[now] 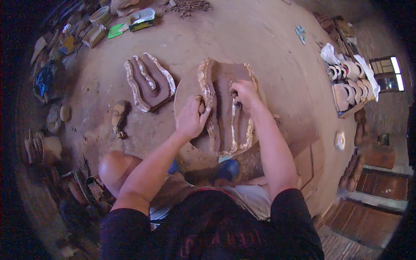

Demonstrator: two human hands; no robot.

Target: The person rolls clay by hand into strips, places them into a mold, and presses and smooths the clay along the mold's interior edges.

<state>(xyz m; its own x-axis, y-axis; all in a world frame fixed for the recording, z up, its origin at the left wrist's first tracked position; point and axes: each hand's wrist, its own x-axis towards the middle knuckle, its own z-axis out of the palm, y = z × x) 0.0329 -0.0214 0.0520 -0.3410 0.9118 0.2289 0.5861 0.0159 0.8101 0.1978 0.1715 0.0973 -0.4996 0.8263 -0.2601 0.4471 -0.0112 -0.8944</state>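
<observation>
In front of me a brown clay mould (pixel 220 108) with wavy raised walls and pale, crusted edges rests on a round board (pixel 184 89). My left hand (pixel 193 118) is closed beside its left wall, with what looks like a lump of clay (pixel 201 106) in the curled fingers. Over the mould's upper right part, my right hand (pixel 245 93) is closed in a pinch at the top of the inner ridge (pixel 234 128). Whatever those fingertips hold is hidden. To the left lies a similar, smaller mould (pixel 147 86) with white-edged walls.
A narrow brown object (pixel 118 115) lies on the floor left of the board. Basins and boxes (pixel 94 36) stand at the far left, near a green tray (pixel 115 30). Curved clay pieces (pixel 353 92) are stacked at the right, and a pale ring-shaped piece (pixel 340 140) lies nearer.
</observation>
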